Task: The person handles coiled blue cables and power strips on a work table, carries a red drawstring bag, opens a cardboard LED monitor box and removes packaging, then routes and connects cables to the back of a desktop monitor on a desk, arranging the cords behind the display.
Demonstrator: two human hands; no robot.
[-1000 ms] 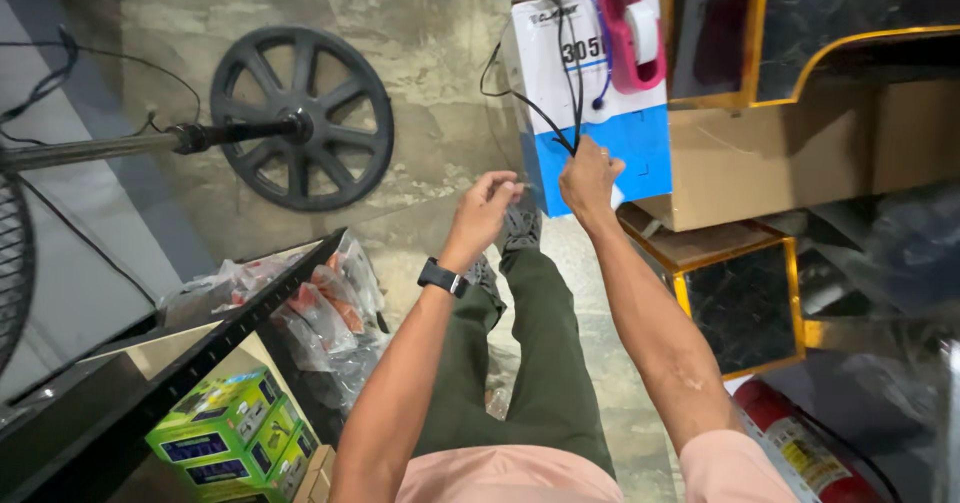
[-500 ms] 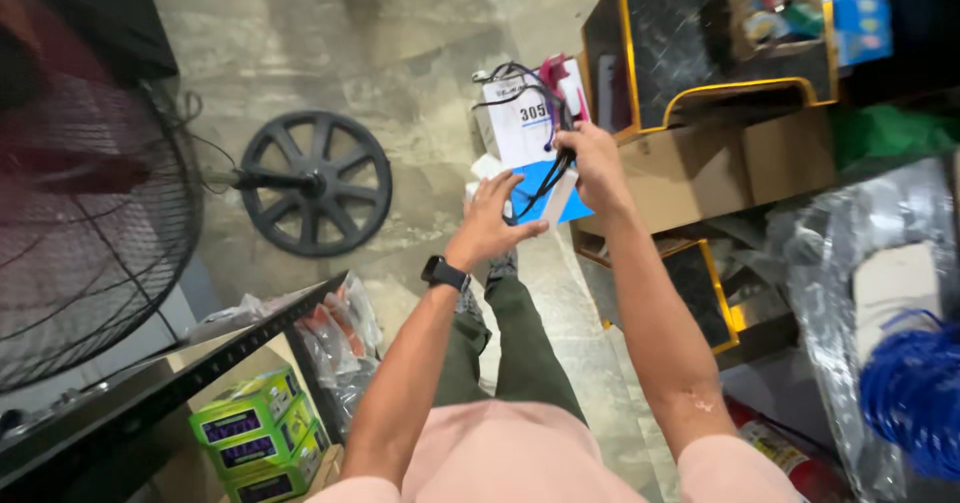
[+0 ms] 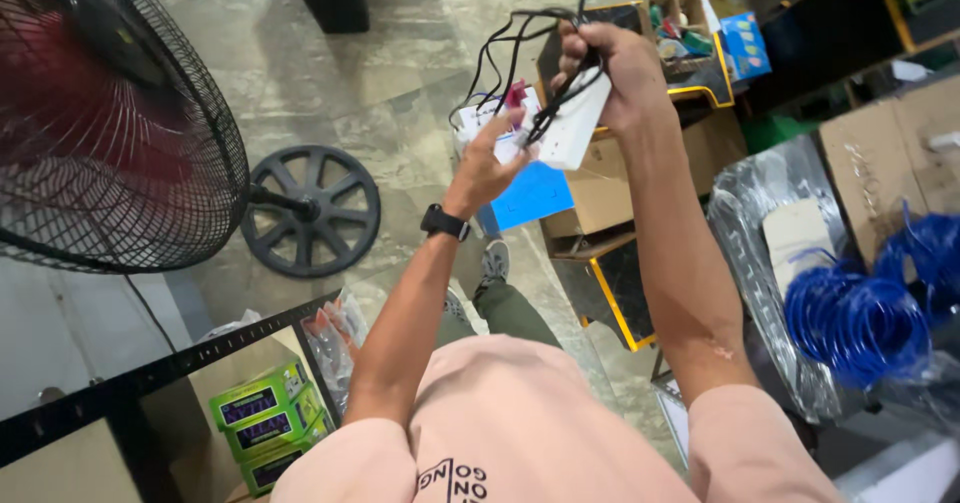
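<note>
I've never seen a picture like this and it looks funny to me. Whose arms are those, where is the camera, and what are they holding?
The camera sits on a person's head and looks down, so you see their own pink shirt and both arms from above. The right hand holds a white power strip and a bunch of black cables up in the air. The left hand, with a black watch on the wrist, touches the strip from below. On the stone floor stands a big fan with a round black base. At the right lie coils of blue wire and cardboard boxes.
</note>
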